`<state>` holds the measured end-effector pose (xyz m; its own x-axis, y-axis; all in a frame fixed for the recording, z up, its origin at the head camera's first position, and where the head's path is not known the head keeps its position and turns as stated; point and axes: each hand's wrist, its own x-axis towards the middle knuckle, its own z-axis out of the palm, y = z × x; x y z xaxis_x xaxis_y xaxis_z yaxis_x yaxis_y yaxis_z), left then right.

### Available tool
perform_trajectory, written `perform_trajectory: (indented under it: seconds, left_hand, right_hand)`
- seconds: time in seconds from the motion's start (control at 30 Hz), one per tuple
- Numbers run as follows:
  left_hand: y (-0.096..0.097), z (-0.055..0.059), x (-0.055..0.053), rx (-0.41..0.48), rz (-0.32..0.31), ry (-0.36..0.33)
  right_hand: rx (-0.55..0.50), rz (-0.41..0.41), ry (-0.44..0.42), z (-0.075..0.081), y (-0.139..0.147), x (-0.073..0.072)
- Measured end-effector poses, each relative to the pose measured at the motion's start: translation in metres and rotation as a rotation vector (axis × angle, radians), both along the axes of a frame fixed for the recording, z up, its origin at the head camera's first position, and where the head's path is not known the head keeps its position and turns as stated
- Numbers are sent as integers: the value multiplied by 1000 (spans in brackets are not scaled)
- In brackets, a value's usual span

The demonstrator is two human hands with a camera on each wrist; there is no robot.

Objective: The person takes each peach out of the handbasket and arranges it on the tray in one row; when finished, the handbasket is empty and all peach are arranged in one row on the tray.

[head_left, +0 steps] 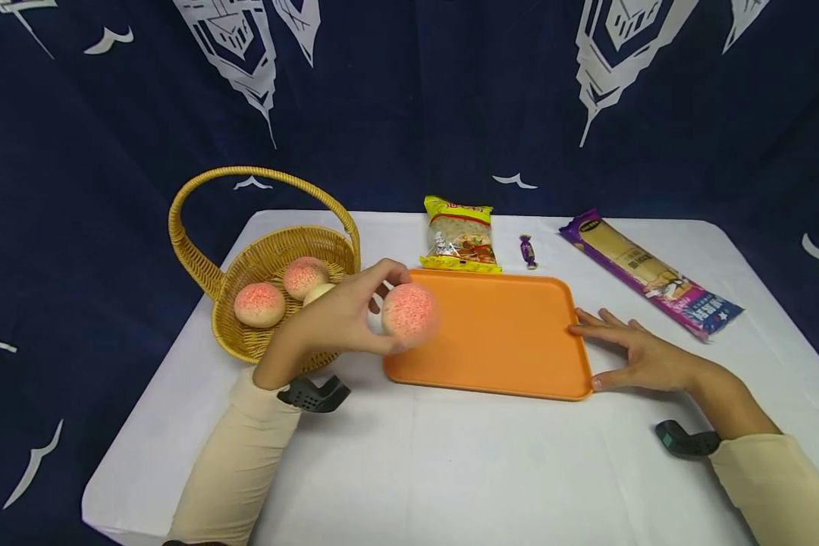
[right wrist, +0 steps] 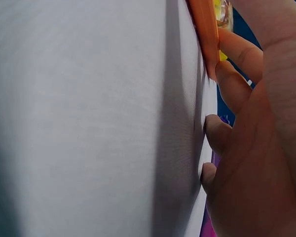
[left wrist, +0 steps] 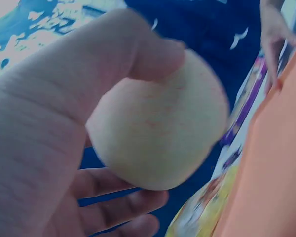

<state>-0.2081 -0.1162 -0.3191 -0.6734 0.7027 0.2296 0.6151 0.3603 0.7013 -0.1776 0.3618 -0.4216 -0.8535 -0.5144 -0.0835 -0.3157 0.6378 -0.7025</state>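
Observation:
My left hand (head_left: 344, 311) grips a round cream peach with pink speckles (head_left: 411, 315) between thumb and fingers. It holds the peach over the left end of an orange tray (head_left: 505, 334). In the left wrist view, the thumb presses on one side of the peach (left wrist: 160, 128) and several fingers lie below it. My right hand (head_left: 644, 356) is at the tray's right edge, its fingers spread and fairly straight, with the thumb at the near corner. In the right wrist view, fingertips touch the tray's edge (right wrist: 207, 42) while the other fingers rest by the white cloth.
A wicker basket (head_left: 220, 330) with a tall handle stands at left, holding several peaches (head_left: 259, 305), one partly hidden behind my left hand. Behind the tray lie a yellow food packet (head_left: 460, 235) and a purple wrapped candy (head_left: 528, 252). A long purple noodle packet (head_left: 644, 269) lies at back right.

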Motion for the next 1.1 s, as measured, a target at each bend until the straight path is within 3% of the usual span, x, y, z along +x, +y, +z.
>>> perform_trajectory:
  seconds: [0.13,0.23,0.67,0.87,1.1]
  left_hand:
    - [33,-9,-5,23,-19,62]
    - [54,-19,-11,4,-23,71]
    - [136,-66,-48,51,-21,-81]
    - [166,-74,-62,67,4,-83]
    - [189,-77,-71,52,10,-110]
  right_hand:
    - [4,-8,-1,-1,1,2]
    - [4,-11,-5,-2,1,3]
    - [-22,9,20,-8,7,6]
    - [-10,13,33,-8,7,5]
    - [11,9,27,-5,5,0]
